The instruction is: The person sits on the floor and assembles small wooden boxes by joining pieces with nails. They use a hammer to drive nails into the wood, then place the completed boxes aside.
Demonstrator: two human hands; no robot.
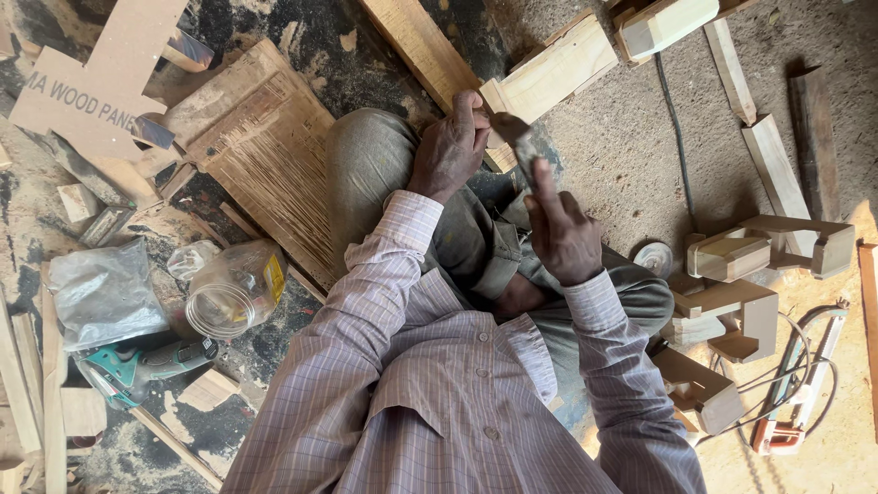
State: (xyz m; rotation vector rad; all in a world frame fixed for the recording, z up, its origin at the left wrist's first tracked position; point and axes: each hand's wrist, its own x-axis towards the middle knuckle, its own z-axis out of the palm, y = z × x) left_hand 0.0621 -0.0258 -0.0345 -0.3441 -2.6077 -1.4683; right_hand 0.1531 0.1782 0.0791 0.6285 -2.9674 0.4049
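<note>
Just above the middle of the frame, left hand [450, 146] curled shut, fingertips pinching the upper end of a small dark scrap [523, 146], possibly sandpaper or a thin offcut; too small to tell which. Right hand [560, 233] below it, forefinger stretched straight up along the scrap's lower edge and the other fingers folded, likely bracing it from underneath. Held up over the lap [476, 247], clear of the dusty floor, probably to keep it steady between both hands. Directly behind the scrap, a pale wood block [558, 66], near the fingers but whether touching cannot be told. Left of the knee, a scored plywood board [265, 146] lying flat. Lower left, a clear plastic jar [229, 293] tipped on its side, open mouth toward the camera, contents unclear; beside it a grey plastic bag [105, 293], crumpled and closed, contents hidden, and a green power drill [137, 364] just below. Right side, a cluster of small wooden frames [741, 293] stacked loosely, with a black cable [677, 128] running up past them and an orange tool [786, 430] in the lower right corner.
</note>
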